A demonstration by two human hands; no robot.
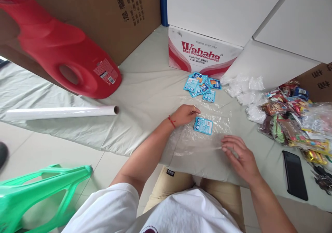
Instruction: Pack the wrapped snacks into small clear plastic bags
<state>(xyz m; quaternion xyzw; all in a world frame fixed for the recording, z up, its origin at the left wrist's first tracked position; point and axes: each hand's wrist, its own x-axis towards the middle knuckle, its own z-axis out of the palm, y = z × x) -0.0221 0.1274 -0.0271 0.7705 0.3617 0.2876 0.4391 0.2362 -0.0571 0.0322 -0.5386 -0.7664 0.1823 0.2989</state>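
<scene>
A clear plastic sheet [186, 141] lies spread on the cloth-covered surface in front of me. One blue packet [203, 126] rests flat on it, between my hands. My left hand [185, 114], with a red string at the wrist, is at the sheet's upper left, its fingers closed on the film just beyond the packet's corner. At the right edge, my right hand [238, 153] pinches the film between thumb and fingers. Behind the sheet sits a pile of blue packets [198, 85].
Crumpled clear bags [246, 91] and assorted snack packs [290, 115] lie to the right, with a black phone [295, 175] nearer me. A white roll [62, 112] and red jug [64, 53] are left. A Wahaha box [202, 51] stands behind; a green stool [46, 191] is lower left.
</scene>
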